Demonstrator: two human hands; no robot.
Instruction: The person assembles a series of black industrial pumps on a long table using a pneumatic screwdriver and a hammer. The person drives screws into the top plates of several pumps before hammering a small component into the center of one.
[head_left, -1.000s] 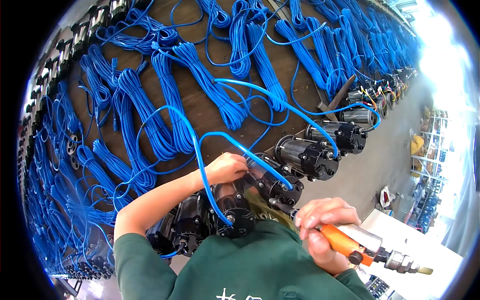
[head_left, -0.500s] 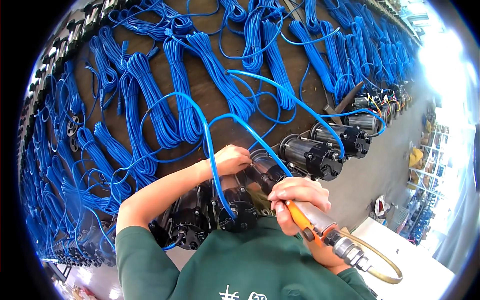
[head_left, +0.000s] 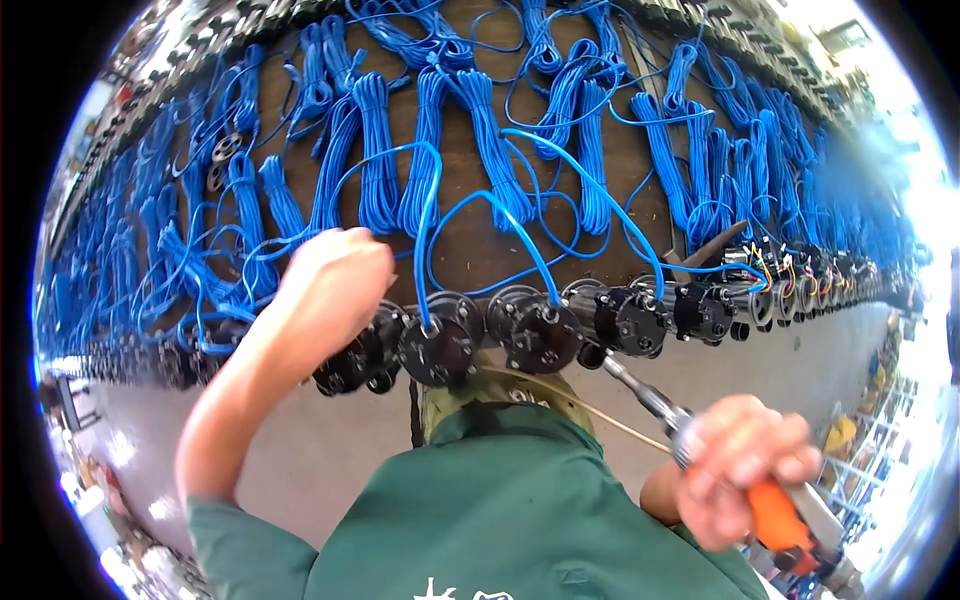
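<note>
- Whereas half a second ago it pinched a tube by the pumps, the left hand (head_left: 335, 280) now sits higher, fingers curled among blue tubing (head_left: 430, 200); what it holds, I cannot tell.
- Black pumps (head_left: 530, 330) line the bench edge between both hands.
- Lower right now, the right hand (head_left: 745, 475) grips an orange-handled driver (head_left: 775, 515), tip near the pumps.

Your right hand (head_left: 740, 475) is wrapped around a pneumatic screwdriver (head_left: 770, 510) with an orange grip and a metal nose; its shaft slants up and left, the tip just short of the row of black pump units (head_left: 535, 330). These round-faced units stand side by side along the near edge of the surface, each with a blue hose (head_left: 428, 235) rising from it. Your left hand (head_left: 335, 280) rests on the units at the left end of the row, among the hoses.
</note>
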